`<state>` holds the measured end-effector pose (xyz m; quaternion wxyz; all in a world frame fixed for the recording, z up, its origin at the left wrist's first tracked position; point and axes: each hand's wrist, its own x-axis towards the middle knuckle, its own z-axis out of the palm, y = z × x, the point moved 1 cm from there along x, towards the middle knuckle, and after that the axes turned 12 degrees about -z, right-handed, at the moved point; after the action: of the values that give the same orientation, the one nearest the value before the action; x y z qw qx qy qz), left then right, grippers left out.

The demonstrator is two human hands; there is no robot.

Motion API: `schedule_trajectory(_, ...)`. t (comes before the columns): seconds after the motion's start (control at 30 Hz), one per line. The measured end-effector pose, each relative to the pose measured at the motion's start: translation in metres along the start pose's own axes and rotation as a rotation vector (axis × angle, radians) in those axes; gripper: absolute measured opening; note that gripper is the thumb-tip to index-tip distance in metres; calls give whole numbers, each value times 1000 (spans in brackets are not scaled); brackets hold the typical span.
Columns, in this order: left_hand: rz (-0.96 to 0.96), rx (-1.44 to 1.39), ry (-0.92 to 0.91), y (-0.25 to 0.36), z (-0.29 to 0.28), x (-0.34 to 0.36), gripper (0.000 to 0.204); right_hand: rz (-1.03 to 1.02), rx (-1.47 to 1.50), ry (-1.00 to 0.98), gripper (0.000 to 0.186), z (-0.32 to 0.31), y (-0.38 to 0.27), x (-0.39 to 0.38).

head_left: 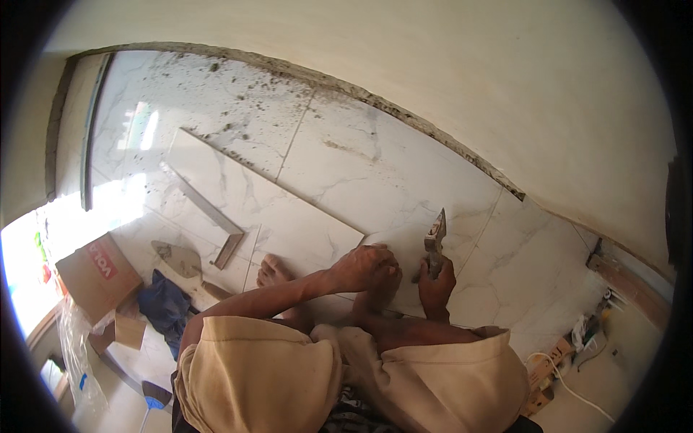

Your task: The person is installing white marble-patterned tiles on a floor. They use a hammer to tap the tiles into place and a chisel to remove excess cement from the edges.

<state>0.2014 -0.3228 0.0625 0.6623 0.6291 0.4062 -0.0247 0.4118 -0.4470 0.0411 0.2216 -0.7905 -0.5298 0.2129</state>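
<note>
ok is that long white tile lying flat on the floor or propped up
Lying flat. The loose tile rests on the tiled floor, with a metal square lying across it.

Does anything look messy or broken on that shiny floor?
Yes. Grey mortar crumbs speckle the marble floor tiles near the wall, whose bottom edge looks rough and unfinished. One loose tile lies askew across the others. Nothing looks broken.

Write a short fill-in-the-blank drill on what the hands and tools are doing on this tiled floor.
1. The right hand grips a ____ by its handle.
2. The left hand presses on a loose marble-look ____.
3. A metal square lies on the ____ loose tile.
4. Left of the bare foot, a ____ with a flat blade lies on the floor.

Missing: hammer; tile; long; trowel
</note>
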Motion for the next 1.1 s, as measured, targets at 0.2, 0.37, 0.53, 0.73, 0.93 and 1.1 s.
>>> schedule_trajectory(0.2, -67, -123, 52, -11, -8, -12, 32, -51, 239, -157, 28, -13, -44, 31)
schedule_trajectory(0.37, -488, -767, -151, -5, -36, -15, 51, -126, 582, -228, 20, -20, -113, 71)
schedule_trajectory(0.53, -591, -1240, -189, 12, -64, -14, 54, -222, 705, -214, 20, -6, -158, 102)
schedule_trajectory(0.73, -314, -1543, -144, 26, -98, -16, 33, -386, 628, -254, 22, 13, -186, 116)
schedule_trajectory(0.93, -25, -1569, 90, -7, -132, -5, 47, -599, 443, -178, 21, 6, -194, 129)
schedule_trajectory(1.1, -45, -1347, 321, -18, -191, 19, 60, -415, 379, -285, 26, -13, -187, 133)
